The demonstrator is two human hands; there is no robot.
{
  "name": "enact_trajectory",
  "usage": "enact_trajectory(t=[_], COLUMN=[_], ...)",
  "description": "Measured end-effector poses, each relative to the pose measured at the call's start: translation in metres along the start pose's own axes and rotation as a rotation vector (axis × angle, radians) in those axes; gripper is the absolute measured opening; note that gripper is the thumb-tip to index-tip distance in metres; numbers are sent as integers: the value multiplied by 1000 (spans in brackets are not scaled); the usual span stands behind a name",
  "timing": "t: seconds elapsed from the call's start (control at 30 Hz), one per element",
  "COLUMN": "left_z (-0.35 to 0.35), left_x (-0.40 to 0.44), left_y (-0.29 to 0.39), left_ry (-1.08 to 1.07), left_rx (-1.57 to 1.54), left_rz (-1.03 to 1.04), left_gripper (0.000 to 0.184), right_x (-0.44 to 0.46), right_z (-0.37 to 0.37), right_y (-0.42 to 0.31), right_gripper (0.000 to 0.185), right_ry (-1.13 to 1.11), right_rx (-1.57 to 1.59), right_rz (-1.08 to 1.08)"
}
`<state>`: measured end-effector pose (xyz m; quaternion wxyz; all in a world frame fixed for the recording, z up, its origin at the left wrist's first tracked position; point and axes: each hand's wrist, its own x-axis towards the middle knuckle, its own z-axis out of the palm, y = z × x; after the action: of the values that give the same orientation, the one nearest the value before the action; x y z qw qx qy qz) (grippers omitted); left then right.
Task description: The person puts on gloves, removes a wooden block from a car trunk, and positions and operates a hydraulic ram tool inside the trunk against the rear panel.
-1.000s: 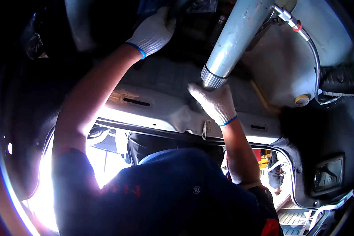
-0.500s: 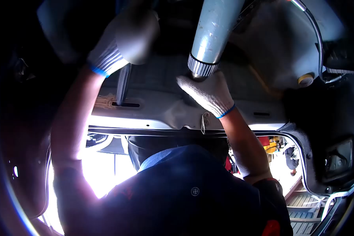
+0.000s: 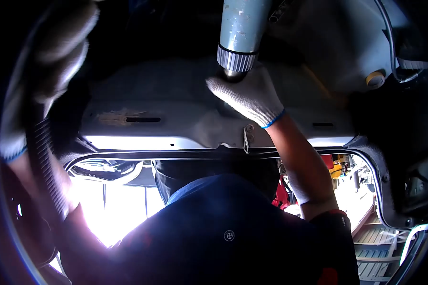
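Note:
My left hand, in a white knit glove with a blue cuff, is raised at the far left and smeared by motion. Its fingers are curled round a dark ribbed bar that hangs down beside my forearm. Near the top centre, a grey-blue metal cylinder slants down to a ridged collar and a short round end. My right hand, gloved the same way, grips that lower end from below, its thumb pointing left and its other fingers mostly hidden.
Behind the hands runs a pale car body panel with slots and a rusty patch. A wire loop hangs from it. A black hose and a yellow-rimmed cap are at upper right. Dark trim borders the right opening.
My left hand has swung down and far to the left, bringing the ribbed bar into view. The cylinder and my right hand have shifted left and slightly up in the view.

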<state>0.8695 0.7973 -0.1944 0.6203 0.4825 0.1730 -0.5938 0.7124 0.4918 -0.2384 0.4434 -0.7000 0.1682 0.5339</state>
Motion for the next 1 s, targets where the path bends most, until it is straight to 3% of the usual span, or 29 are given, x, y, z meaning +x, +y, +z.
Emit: enact_trajectory(t=[0.07,0.13,0.17,0.23,0.3,0.37,0.4,0.53,0.63,0.7,0.83,0.97,1.0], left_z=[6,29,35,26,21,31,35,42,38,44,44,28,24], left_x=[12,40,79,126,127,103,89,4,-3,16,78,98,88], left_y=[-30,-76,-115,-148,-145,-100,-86,-26,-19,-42,-108,-107,-104], left_ry=[97,520,713,903,907,691,609,198,-4,25,287,589,588], left_rx=[280,498,742,992,1008,1036,982,316,105,115,302,1247,1246], left_rz=[172,39,311,511,430,-103,-168,-71,-9,49,228,-362,-330], left_gripper=[44,40,37,50,52,51,51,54,56,57,60,54,55], right_x=[1,1,2,3,2,1,-1,2,-1,4,1,1,1], right_z=[0,1,2,3,3,4,4,5,4,3,6,4,4], right_y=[1,5,7,8,8,6,6,13,9,13,17,14,13], right_gripper=[37,36,36,36,36,36,36,35,34,34,34,34,34], right_ry=[1,16,20,26,27,15,-1,62,-2,14,1,10,15], right_rx=[6,-25,-24,-39,-23,-1,39,42,76,43,56,29,29], right_rz=[5,-64,-63,-97,-82,-71,-31,-110,-36,-49,-55,-61,-68])
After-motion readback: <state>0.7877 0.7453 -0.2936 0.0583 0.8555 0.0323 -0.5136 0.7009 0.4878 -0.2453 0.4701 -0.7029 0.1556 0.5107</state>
